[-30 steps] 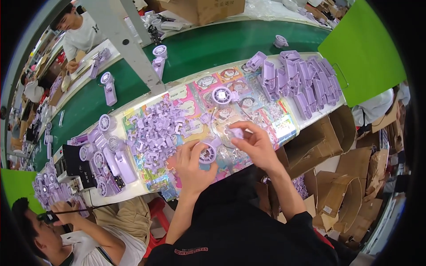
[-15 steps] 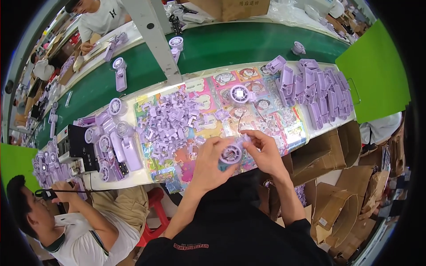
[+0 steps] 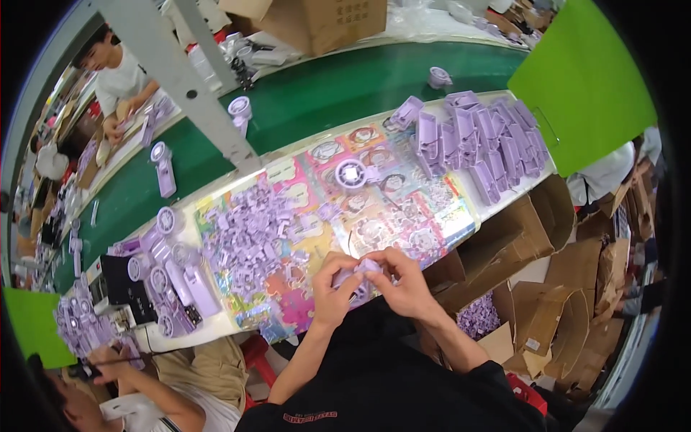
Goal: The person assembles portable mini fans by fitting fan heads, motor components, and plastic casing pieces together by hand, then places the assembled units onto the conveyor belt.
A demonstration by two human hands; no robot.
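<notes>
Between my two hands, at the near edge of the table, is a light purple round fan head (image 3: 363, 286), partly covered by the fingers. My left hand (image 3: 332, 288) grips its left side. My right hand (image 3: 404, 284) is closed on the right side, with the thumbs almost meeting over a small purple piece on the part. A thin dark wire rises just beyond the fingers. Left of my hands lies a heap of small purple plastic clips (image 3: 252, 230). Farther off, another fan head (image 3: 351, 173) with a pale centre rests on the colourful printed sheet (image 3: 302, 191).
Purple handle shells (image 3: 484, 144) are piled at the right, near a green panel (image 3: 579, 86). Finished-looking fans (image 3: 160, 270) crowd the left. A green conveyor belt (image 3: 324, 90) runs behind, past a grey post (image 3: 169, 75). Cardboard boxes (image 3: 504, 241) stand lower right; a co-worker (image 3: 144, 399) sits lower left.
My hands have drawn together over the fan head, and its round face, plain to see before, is now mostly covered. The whole view has turned and shifted.
</notes>
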